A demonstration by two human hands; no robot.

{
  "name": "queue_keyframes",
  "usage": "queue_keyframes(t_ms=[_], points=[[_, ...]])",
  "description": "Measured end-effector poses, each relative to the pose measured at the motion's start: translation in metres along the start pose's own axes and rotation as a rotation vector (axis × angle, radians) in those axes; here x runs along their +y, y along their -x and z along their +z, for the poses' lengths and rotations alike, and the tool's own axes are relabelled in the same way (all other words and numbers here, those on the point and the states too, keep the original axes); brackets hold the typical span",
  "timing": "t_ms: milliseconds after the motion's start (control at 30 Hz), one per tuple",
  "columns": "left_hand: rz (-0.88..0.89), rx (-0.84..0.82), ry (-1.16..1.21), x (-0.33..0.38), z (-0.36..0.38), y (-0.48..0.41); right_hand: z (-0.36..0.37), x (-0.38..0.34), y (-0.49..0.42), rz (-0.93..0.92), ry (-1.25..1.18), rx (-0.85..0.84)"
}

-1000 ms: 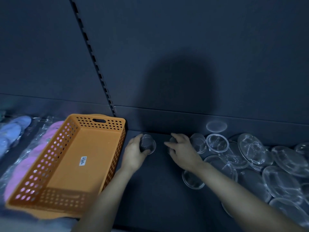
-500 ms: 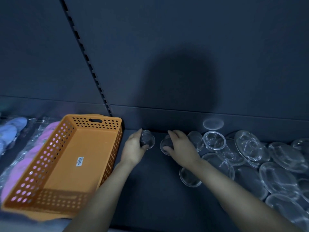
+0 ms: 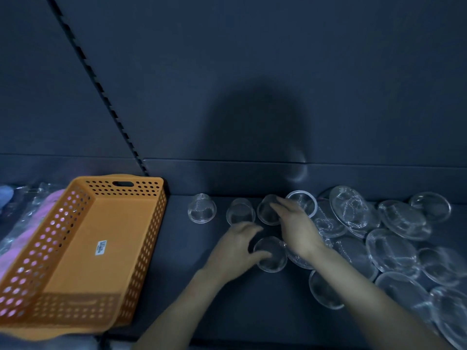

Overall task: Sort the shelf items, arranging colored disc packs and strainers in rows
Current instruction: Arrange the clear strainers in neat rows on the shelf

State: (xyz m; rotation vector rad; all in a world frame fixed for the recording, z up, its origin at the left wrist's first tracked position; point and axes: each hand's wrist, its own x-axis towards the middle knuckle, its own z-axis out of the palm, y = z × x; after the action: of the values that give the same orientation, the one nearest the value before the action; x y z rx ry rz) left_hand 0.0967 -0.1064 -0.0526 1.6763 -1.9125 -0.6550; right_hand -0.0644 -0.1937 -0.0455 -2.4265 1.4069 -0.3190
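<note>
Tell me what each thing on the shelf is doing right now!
orange basket: empty, one sticker inside.
left hand: grips the front strainer.
right hand: fingers straight, touching a back-row strainer.
leftmost strainer: in the back row, untouched.
second strainer: beside it, apart, untouched.
strainer pile: overlapping, unsorted.
pink disc pack: wrapped, partly hidden behind the basket.

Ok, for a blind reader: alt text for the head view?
The left hand grips a loose strainer; the right hand touches a row of clear strainers on a dark shelf. Orange basket left, strainer pile right.
</note>
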Motion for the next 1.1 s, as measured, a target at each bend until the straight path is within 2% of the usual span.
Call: queue_keyframes(t_ms=[200, 333, 633, 833, 1100], points=[[0.001, -0.047, -0.032, 0.007, 0.022, 0.008, -0.004, 0.000, 0.006, -0.076, 0.030, -0.074], [-0.074, 0.052, 0.003, 0.005, 0.020, 0.015, -0.005, -0.005, 0.008, -0.084, 0.111, -0.092], [-0.347, 0.280, 0.004, -0.033, -0.020, 0.043, -0.010, -0.003, 0.050, 0.017, -0.127, 0.214], [-0.404, 0.338, 0.038, -0.044, -0.030, 0.054, -0.008, 0.003, 0.074, 0.240, -0.063, 0.071], [-0.404, 0.312, 0.048, -0.047, -0.033, 0.056, -0.009, -0.007, 0.072, 0.290, -0.087, -0.047]])
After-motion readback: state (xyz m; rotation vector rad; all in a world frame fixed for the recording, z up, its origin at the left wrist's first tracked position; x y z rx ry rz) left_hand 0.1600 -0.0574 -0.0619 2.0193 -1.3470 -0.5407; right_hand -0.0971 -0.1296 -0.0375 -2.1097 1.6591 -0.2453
